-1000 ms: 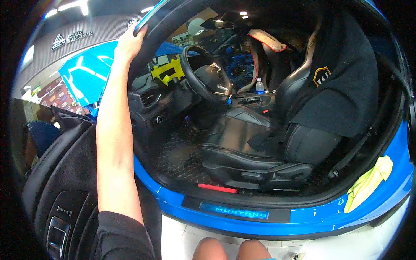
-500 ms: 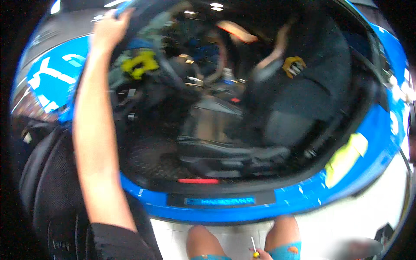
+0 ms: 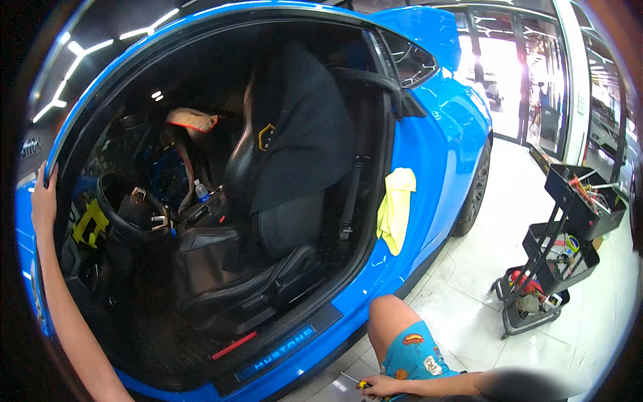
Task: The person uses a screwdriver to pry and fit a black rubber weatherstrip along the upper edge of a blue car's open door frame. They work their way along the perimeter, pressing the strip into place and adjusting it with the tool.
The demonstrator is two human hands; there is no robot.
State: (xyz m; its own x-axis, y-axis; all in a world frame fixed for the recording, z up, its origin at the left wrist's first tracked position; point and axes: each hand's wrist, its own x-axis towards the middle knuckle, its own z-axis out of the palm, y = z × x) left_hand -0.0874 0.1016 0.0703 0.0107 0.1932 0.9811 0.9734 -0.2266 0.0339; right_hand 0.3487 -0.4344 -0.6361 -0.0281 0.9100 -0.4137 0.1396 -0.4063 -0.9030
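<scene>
My left hand [image 3: 43, 201] is closed round the blue front door pillar [image 3: 61, 144] of a car, at the far left, with that arm stretched out. Low in the view, beside my knee in teal printed shorts, my right hand [image 3: 382, 386] holds a screwdriver [image 3: 364, 384]. It has a yellow and dark handle and a thin metal shaft pointing up and left. The doorway in front of me shows a black driver's seat [image 3: 234, 281], its backrest draped in dark cloth, and a steering wheel [image 3: 134, 201]. A red strip [image 3: 234, 344] lies along the sill.
A bright yellow cloth [image 3: 396, 211] hangs on the blue body behind the doorway. To the right stands a black tiered trolley [image 3: 546, 258] with tools. Inside the car are a water bottle [image 3: 201, 191] and a yellow piece [image 3: 89, 223] near the wheel.
My view has swung to the right, bringing the rear wheel and trolley in. My left hand still grips the pillar, and the screwdriver stays in my right hand.
</scene>
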